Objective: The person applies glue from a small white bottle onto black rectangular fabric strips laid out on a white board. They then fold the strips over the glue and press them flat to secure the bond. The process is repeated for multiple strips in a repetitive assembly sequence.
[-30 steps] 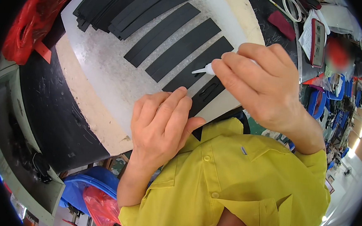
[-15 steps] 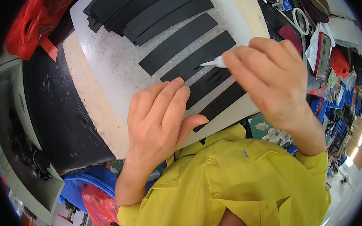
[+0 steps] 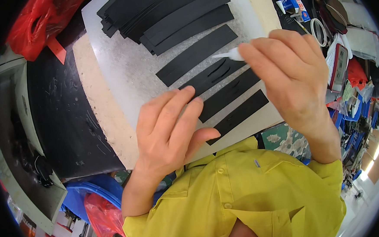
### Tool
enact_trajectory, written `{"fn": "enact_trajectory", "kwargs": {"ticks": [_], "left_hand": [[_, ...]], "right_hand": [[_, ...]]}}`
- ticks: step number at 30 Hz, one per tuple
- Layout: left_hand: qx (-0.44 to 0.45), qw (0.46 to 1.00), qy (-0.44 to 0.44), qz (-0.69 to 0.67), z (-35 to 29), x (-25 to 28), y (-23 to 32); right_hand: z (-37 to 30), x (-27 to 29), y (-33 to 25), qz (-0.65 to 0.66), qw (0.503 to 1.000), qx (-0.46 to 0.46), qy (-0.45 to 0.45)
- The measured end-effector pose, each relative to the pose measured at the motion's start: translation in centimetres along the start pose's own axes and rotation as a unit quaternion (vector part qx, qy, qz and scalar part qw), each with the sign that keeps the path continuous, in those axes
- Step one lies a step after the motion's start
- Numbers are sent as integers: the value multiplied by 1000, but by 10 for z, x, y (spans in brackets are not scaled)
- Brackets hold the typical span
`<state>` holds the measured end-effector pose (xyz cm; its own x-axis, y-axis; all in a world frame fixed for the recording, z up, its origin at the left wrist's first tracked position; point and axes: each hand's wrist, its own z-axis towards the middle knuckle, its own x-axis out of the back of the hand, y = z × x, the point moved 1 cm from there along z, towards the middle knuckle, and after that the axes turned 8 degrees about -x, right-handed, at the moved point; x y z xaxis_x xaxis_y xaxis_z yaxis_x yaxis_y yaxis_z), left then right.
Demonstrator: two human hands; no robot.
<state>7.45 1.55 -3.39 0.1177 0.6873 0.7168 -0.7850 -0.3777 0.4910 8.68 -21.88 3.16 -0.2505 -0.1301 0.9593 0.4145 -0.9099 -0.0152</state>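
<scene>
My right hand grips a small white squeeze bottle with a thin nozzle. The nozzle tip hovers by the upper edge of a black strip that bears dark, shiny curved lines. On that strip's lower left end rest the fingertips of my left hand, its fingers apart and thumb stretched out, holding nothing. Nearer to me lie two more black strips with shiny marks, a wide one and a narrow one. Beyond the nozzle is an unmarked black strip.
Several black strips lie overlapped at the far side of the pale board. A red plastic bag is at far left, a blue bin below left. Clutter includes a white coiled cord and a red-edged case.
My right hand has moved the bottle's nozzle up and away from the strip under my left fingertips. Long shiny lines now show where only a short mark was. The left hand stays on the strip.
</scene>
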Motion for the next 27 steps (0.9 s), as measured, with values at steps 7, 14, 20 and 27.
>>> {"fn": "enact_trajectory", "kwargs": {"ticks": [7, 14, 20, 27], "left_hand": [[3, 997, -27, 72, 7, 0, -15], [-3, 997, -20, 68, 6, -2, -17], [7, 998, -13, 53, 6, 1, -15], [26, 998, 57, 4, 0, 9, -5]], "right_hand": [[15, -11, -6, -10, 999, 22, -33], [23, -15, -10, 13, 999, 35, -26], [0, -18, 44, 106, 987, -105, 54], [-37, -64, 96, 516, 783, -339, 73]]}}
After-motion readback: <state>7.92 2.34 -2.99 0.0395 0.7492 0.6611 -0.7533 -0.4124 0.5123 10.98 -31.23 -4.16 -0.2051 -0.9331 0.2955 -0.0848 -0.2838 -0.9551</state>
